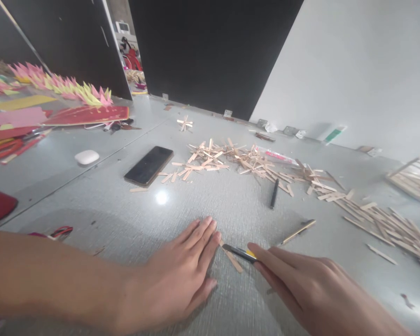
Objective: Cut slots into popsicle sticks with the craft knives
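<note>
My left hand (185, 268) lies flat on the grey table, its fingers stretched out and close together. By its index fingertip is a short wooden craft stick (234, 261), and I cannot tell whether the fingers press on its far end. My right hand (301, 284) is closed around a utility knife (238, 252) with a dark blade end and a yellow part at the grip. The blade end crosses over the stick, close to the left fingertips. Beyond the right hand rest a thin pencil-like stick (298, 231) and a black pen (275, 194).
Short cut craft sticks (210, 156) lie heaped across the middle, and longer sticks (402, 233) at the right. A phone (149, 165), a white earbud case (87, 157) and a small stick star (185, 123) are further back. Pink and yellow folded paper (63, 88) sits at the left.
</note>
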`<state>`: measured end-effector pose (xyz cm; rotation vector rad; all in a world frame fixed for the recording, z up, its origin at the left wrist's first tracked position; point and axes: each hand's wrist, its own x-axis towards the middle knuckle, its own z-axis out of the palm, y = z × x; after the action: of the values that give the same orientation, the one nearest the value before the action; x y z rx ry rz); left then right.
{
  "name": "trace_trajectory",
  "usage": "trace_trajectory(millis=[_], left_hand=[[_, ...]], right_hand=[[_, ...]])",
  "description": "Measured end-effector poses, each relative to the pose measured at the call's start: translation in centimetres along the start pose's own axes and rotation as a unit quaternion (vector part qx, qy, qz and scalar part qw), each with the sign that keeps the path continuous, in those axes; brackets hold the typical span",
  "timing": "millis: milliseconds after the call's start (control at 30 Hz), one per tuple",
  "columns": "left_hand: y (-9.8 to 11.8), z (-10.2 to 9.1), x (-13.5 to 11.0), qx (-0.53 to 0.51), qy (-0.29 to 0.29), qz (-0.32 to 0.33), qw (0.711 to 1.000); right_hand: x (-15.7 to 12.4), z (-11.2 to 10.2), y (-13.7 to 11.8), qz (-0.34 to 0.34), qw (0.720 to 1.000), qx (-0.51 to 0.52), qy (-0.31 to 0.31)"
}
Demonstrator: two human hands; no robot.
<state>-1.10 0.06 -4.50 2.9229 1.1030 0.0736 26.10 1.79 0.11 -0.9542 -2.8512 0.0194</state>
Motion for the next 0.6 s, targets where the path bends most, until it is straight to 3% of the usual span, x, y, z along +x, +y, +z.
trace_trajectory(millis=[333, 600], left_hand=[[0.1, -0.3, -0.1, 0.007, -0.002, 0.0, 1.0], [0.5, 0.1, -0.1, 0.057, 0.029, -0.005, 0.998]], right_hand=[[-0.4, 0.4, 0.1, 0.044, 0.999, 0.021, -0.004], [-1.4, 0.9, -0.7, 0.001, 0.999, -0.044, -0.002]])
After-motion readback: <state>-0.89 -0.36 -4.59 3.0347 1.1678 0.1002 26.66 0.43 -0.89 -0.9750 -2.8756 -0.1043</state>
